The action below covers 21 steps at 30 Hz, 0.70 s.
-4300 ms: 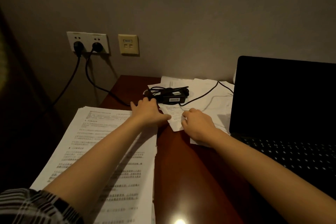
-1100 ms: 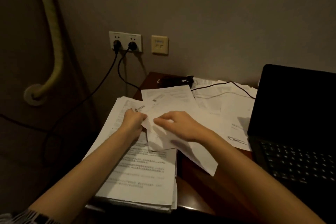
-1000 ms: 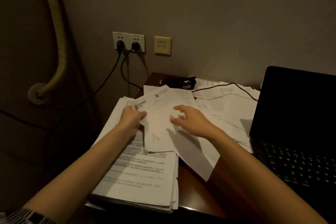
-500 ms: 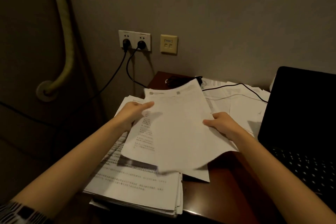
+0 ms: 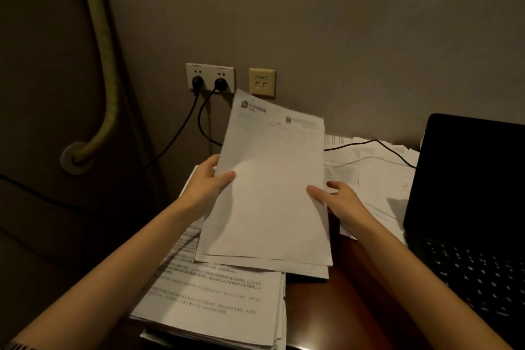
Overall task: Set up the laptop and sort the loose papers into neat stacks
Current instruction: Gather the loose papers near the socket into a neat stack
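Observation:
I hold a small bundle of white sheets (image 5: 270,185) upright above the desk. My left hand (image 5: 208,182) grips its left edge, thumb on the front. My right hand (image 5: 338,202) holds the right edge, thumb on the front and fingers behind. Below lies a thick stack of printed pages (image 5: 216,295) at the desk's front left. More loose papers (image 5: 369,176) are spread at the back right. The open black laptop (image 5: 466,196) stands at the right with a dark screen.
A black cable (image 5: 377,145) runs over the loose papers toward the laptop. Two plugs sit in a wall socket (image 5: 210,78), beside a beige data socket (image 5: 262,83). A padded tube (image 5: 105,65) hangs on the left. The brown desk (image 5: 358,287) shows between stack and laptop.
The sheets went from lying tilted over the stack to held upright and squared between both hands. My right hand shifted to the bundle's right edge. The view moved left.

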Each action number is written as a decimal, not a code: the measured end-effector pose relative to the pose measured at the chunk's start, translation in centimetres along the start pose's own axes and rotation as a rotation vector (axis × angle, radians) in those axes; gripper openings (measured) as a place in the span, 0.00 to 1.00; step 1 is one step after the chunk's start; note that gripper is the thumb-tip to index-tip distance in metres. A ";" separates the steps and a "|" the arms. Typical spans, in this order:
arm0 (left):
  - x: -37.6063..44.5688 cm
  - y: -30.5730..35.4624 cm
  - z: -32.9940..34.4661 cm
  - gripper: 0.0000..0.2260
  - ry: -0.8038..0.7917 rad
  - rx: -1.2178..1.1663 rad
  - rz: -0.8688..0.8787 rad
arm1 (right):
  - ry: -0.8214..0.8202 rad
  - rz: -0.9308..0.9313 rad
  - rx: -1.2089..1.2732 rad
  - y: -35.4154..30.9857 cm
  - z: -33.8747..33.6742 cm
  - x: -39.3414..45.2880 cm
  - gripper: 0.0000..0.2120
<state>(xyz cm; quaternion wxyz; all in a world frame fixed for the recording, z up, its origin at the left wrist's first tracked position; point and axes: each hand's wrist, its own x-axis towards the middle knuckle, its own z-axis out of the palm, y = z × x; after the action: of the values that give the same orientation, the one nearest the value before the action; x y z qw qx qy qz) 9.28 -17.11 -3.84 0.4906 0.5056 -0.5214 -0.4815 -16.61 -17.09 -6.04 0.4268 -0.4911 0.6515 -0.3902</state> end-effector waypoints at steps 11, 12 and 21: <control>-2.8 5.0 -2.5 0.16 0.189 -0.124 0.498 | 0.046 -0.634 0.422 -6.9 4.8 -5.9 0.10; -3.2 4.4 -2.7 0.16 0.201 -0.111 0.479 | 0.037 -0.625 0.411 -6.3 5.5 -6.1 0.11; -4.6 -0.2 -4.5 0.10 0.248 0.007 0.280 | 0.113 -0.531 0.276 -3.8 7.9 -6.6 0.07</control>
<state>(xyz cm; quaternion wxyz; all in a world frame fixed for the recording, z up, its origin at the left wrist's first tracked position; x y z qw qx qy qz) 13.84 -12.52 -3.86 0.6115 0.4853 -0.5239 -0.3406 -7.04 -12.18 -4.02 0.3355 -0.5592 0.4638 -0.5997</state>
